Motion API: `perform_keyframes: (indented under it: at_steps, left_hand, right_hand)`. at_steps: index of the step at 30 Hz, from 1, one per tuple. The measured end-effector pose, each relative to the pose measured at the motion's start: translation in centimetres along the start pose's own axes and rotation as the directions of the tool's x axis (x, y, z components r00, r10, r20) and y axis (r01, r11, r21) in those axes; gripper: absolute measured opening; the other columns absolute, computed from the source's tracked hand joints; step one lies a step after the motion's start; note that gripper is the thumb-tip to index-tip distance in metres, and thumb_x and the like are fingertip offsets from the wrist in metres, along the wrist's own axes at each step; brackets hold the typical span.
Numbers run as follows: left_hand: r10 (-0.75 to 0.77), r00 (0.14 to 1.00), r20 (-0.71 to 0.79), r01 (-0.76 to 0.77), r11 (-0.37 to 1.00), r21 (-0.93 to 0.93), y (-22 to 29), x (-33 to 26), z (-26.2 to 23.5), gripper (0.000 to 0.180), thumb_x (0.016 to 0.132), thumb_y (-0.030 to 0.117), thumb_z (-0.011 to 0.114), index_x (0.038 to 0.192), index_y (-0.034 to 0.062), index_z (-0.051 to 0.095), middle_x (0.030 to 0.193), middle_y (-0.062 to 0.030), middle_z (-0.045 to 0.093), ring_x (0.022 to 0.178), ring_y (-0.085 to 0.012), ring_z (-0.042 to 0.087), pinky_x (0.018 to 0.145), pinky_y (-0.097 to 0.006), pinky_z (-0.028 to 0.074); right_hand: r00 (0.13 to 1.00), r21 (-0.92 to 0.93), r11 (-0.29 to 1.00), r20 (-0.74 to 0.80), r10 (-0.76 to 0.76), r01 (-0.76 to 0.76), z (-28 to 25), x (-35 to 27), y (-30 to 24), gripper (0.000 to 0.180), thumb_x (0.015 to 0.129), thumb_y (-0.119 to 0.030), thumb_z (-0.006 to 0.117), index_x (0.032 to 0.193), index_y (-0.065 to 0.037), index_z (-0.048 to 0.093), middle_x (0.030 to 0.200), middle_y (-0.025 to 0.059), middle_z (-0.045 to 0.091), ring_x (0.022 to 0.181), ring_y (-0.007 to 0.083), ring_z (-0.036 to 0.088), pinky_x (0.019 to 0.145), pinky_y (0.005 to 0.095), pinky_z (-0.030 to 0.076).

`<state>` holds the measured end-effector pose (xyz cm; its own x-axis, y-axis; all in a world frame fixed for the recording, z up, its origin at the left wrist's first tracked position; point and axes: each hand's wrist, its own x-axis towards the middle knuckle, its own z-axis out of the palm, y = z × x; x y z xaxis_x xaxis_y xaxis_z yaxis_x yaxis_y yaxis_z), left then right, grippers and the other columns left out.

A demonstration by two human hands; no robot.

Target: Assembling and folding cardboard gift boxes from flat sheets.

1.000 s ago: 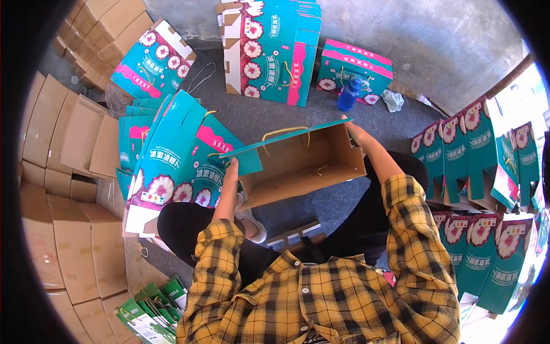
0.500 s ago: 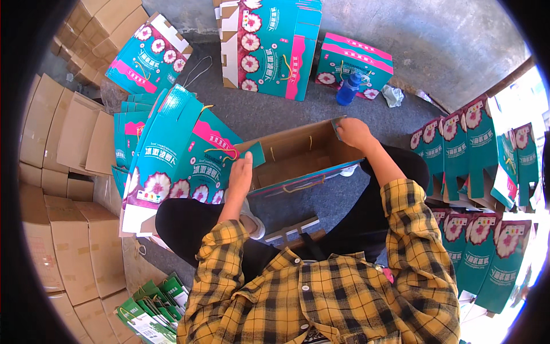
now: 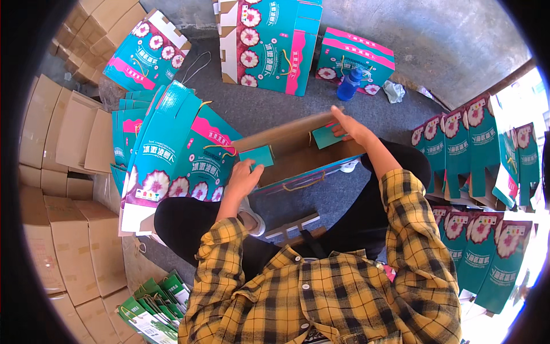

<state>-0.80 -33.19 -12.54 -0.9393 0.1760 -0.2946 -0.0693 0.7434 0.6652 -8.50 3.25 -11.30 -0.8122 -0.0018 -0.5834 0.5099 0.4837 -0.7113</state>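
A printed cardboard carton [image 3: 292,157] lies before me between my knees, its brown inside facing up and a yellow cord handle on its near side. Two teal end flaps, the left flap [image 3: 258,156] and the right flap [image 3: 327,136], slant in over the opening. At the left end my left hand [image 3: 243,180] rests by the flap's edge, fingers bent and apart. My right hand [image 3: 352,129] is at the other end, its fingers stretched out, some of them against the right flap. Both hands are open.
Flattened teal cartons [image 3: 166,149] lean beside my left knee. A blue bottle [image 3: 349,86] stands by a finished carton [image 3: 358,54] near the wall. Brown boxes [image 3: 71,246] are stacked at left; standing teal cartons [image 3: 481,137] line the right. Green bags [image 3: 157,304] lie lower left.
The right flap has swung inward over the opening, and my right hand has come in with it. The left flap lies further in, while my left hand has lowered and its fingers have bent.
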Motion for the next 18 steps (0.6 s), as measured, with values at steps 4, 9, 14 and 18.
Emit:
perform_keyframes:
  at_steps: [4, 9, 14, 18]
  left_hand:
    - [0.006, 1.000, 0.004, -0.006, 1.000, -0.026, -0.1, 0.0, 0.1, 0.055, 0.084, 0.039, 0.051, 0.114, -0.0062, 0.057, 0.120, -0.0287, 0.054, 0.120, -0.0393, 0.046, 0.102, -0.042, 0.035]
    - [-0.100, 0.995, -0.001, 0.099, 0.993, -0.061, 0.6, -0.2, -1.3, 0.050, 0.084, 0.035, 0.049, 0.113, -0.0054, 0.057, 0.117, -0.0281, 0.057, 0.113, -0.0395, 0.052, 0.099, -0.042, 0.039]
    - [-0.186, 0.979, -0.081, 0.189, 0.982, 0.020, -0.4, -1.4, -2.5, 0.048, 0.084, 0.032, 0.047, 0.116, -0.0035, 0.055, 0.114, -0.0271, 0.059, 0.108, -0.0397, 0.057, 0.094, -0.043, 0.042]
    - [-0.057, 0.991, -0.119, 0.053, 0.998, -0.040, -2.4, -1.1, -1.6, 0.047, 0.088, 0.033, 0.045, 0.117, -0.0030, 0.054, 0.111, -0.0263, 0.060, 0.109, -0.0394, 0.056, 0.093, -0.042, 0.042]
  right_hand:
    - [0.996, 0.207, 0.974, 0.029, 0.090, -0.094, -0.6, -1.4, -1.1, 0.095, 0.079, -0.078, 0.040, 0.139, -0.004, 0.037, 0.129, 0.0210, 0.051, 0.115, 0.0330, 0.053, 0.092, 0.0451, 0.044]
    - [0.999, 0.231, 0.972, 0.018, 0.034, -0.038, -2.0, -1.0, 0.3, 0.092, 0.078, -0.066, 0.060, 0.142, -0.006, 0.034, 0.132, 0.0220, 0.048, 0.116, 0.0346, 0.052, 0.095, 0.0457, 0.042]
    - [0.968, -0.557, 0.792, 0.119, -0.221, 0.249, -2.0, -0.5, 0.4, 0.074, 0.074, -0.042, 0.075, 0.133, -0.005, 0.047, 0.130, 0.0166, 0.049, 0.124, 0.0297, 0.045, 0.099, 0.0415, 0.040]
    - [0.896, -0.894, 0.356, 0.102, -0.431, 0.273, 0.2, -1.0, 0.3, 0.079, 0.064, -0.047, 0.080, 0.126, -0.006, 0.054, 0.128, 0.0145, 0.053, 0.117, 0.0358, 0.051, 0.096, 0.0431, 0.044]
